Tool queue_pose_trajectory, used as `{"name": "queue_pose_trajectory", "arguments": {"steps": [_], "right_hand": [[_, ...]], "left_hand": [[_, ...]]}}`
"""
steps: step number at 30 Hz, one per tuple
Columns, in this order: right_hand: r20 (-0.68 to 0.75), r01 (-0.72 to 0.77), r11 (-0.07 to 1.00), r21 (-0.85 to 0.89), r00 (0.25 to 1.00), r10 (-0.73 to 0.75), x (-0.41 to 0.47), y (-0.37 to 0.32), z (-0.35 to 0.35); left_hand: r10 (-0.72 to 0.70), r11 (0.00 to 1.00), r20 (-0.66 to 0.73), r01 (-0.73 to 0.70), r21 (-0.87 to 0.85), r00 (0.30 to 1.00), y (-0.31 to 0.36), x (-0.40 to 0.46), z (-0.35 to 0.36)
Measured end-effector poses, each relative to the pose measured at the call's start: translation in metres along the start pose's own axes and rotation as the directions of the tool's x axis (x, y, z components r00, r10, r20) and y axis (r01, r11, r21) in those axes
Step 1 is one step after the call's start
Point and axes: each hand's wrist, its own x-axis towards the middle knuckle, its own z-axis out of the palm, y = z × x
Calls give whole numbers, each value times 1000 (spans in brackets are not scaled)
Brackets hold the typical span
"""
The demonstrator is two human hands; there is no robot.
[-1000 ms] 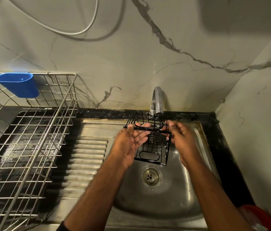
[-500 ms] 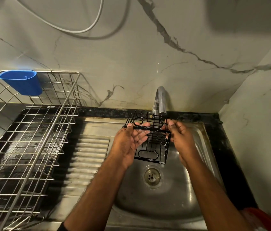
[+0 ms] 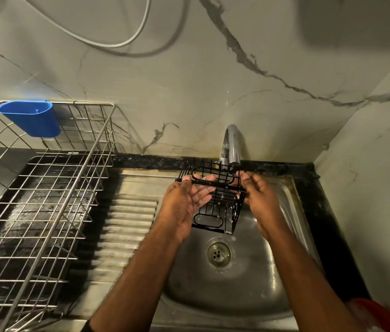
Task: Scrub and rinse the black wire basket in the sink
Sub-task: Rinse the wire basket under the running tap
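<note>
**Black wire basket (image 3: 215, 200): under rinse, little changed**

Left hand (image 3: 184, 202) is cupping its left side, fingers lying nearly straight along the rim; right hand (image 3: 258, 200) is pinching the right edge. Grip and tilt are staying as before. Basket is hanging over the sink (image 3: 292, 226) bowl's back edge, beneath the tap (image 3: 231, 147). Wires glossy, wet; rinsing is probably continuing.
</note>
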Motion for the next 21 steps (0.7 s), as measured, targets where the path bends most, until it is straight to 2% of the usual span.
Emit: {"name": "queue_pose_trajectory", "arguments": {"steps": [15,21], "right_hand": [[33,21,999,24,999,-22,-1,-7,5],[-50,52,996,-69,997,-56,-1,2,5]], "left_hand": [[26,1000,13,-26,10,1000,2,1,-4],[-1,999,12,1,-39,1000,-4,3,-4]]}}
